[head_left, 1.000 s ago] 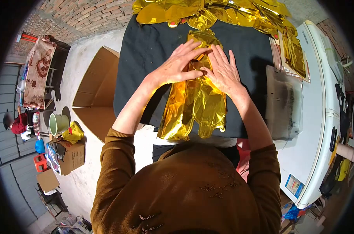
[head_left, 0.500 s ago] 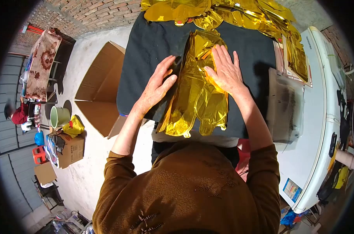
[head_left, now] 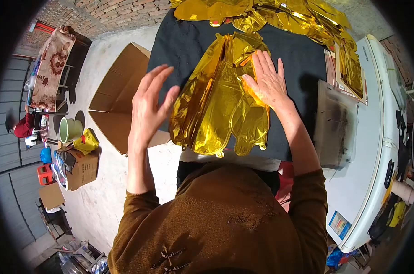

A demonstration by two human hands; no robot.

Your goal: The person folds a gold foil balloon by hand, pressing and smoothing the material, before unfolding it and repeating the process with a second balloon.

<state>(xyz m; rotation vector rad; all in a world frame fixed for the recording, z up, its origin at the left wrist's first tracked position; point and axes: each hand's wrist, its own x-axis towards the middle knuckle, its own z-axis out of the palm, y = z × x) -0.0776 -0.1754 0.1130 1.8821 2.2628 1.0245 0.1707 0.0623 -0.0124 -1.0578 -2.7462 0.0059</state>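
A gold foil balloon, flat and creased, lies on the dark cloth covering the table in front of me. My right hand rests flat on its right side, fingers stretched out and holding nothing. Just left of the balloon's left edge, my left hand is raised with its fingers apart and nothing in it. More gold foil balloons are heaped along the far edge of the cloth.
An open cardboard box stands on the floor left of the table. At right are a white fridge-like cabinet and a stack of clear plastic bags. Farther left are a green bucket and another person.
The balloon's left part has unfolded outward to the left, making it wider on the cloth. My left hand has moved left, away from it. My right hand stays on its right side.
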